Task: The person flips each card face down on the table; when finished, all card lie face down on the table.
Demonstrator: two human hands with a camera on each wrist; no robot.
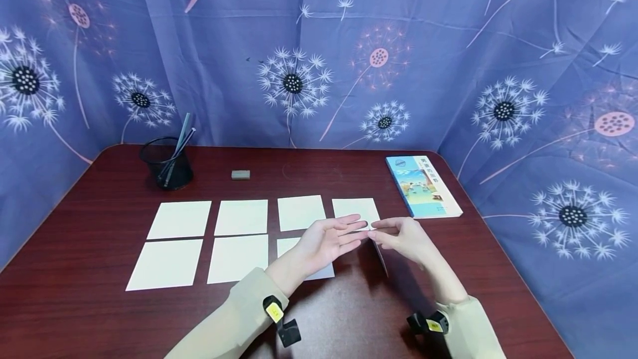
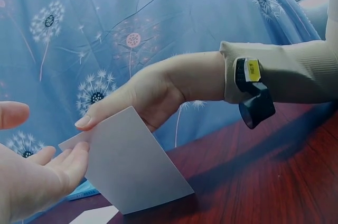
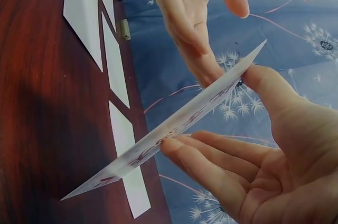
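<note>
A white card (image 2: 140, 166) is tilted up on edge over the table, its lower edge at or near the tabletop. My right hand (image 1: 408, 240) pinches it by the top, thumb on one side and fingers on the other. In the right wrist view, reddish print shows on the face of the card (image 3: 174, 131) turned to the right fingers. My left hand (image 1: 326, 242) lies palm up with extended fingers, the fingertips at the card's upper edge. Below the left hand is a partly covered white card (image 1: 321, 273); beyond the hands lies another white card (image 1: 355, 208).
More white cards lie in two rows to the left, including one card (image 1: 179, 220) at the far end. A black mesh pen cup (image 1: 174, 170) with pens, a small grey eraser-like block (image 1: 241, 175) and a book (image 1: 423, 187) are at the back of the dark red table (image 1: 75, 237).
</note>
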